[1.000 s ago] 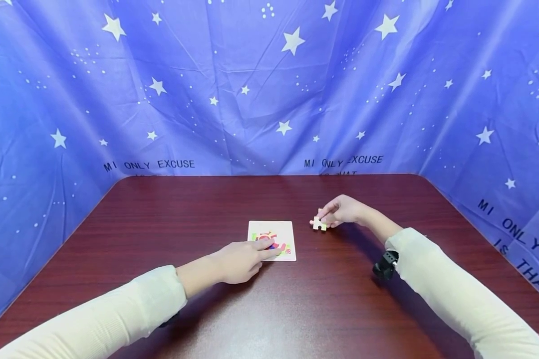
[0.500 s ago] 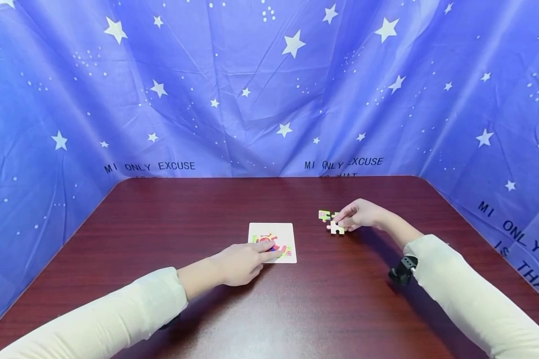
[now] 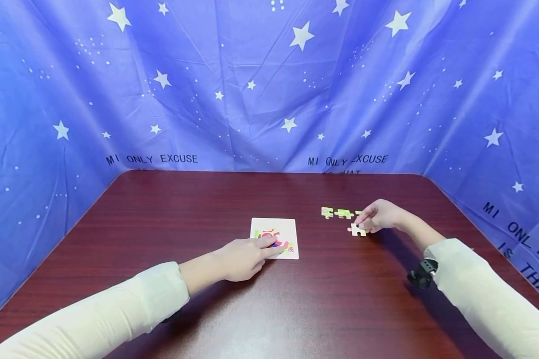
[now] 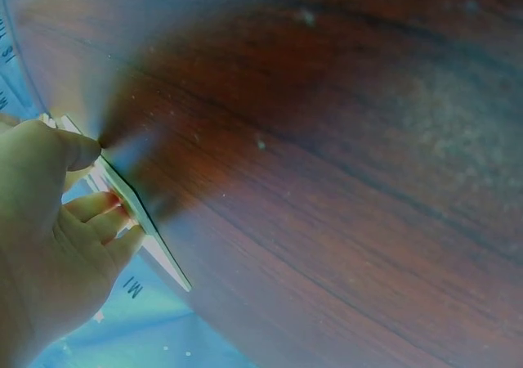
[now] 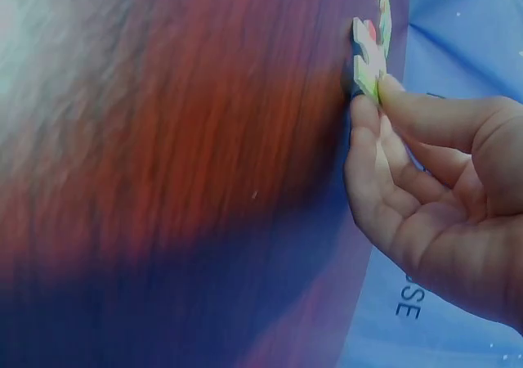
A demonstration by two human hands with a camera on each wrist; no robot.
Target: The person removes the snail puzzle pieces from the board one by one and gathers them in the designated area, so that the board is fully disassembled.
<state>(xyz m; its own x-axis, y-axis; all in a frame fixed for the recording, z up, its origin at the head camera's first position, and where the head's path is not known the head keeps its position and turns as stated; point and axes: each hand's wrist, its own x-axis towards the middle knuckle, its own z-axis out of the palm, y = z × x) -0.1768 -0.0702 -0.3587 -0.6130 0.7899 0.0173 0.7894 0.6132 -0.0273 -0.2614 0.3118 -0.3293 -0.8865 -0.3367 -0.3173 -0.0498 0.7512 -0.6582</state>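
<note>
In the head view, my left hand (image 3: 242,259) rests on a white square puzzle board (image 3: 274,225) with a colourful picture, index and middle fingers stretched across it. The left wrist view shows the thumb and the other fingers along the board's edge (image 4: 176,271). To the right, my right hand (image 3: 382,217) pinches a pale puzzle piece (image 3: 358,230) between thumb and fingertips, low over the table. Just behind it lie two green-patterned puzzle pieces, a left one (image 3: 327,212) and a middle one (image 3: 343,214). A third green piece (image 3: 358,213) is partly hidden by the fingers.
Both hands work over a dark red wooden table (image 3: 206,199) with rounded far corners. A blue curtain (image 3: 269,109) with white stars and black lettering hangs behind and along both sides. A black device (image 3: 422,273) sits under the right sleeve.
My right hand has moved rightward with a puzzle piece in its grasp. Green pieces now lie spread in a row behind it. The left hand keeps its place on the board.
</note>
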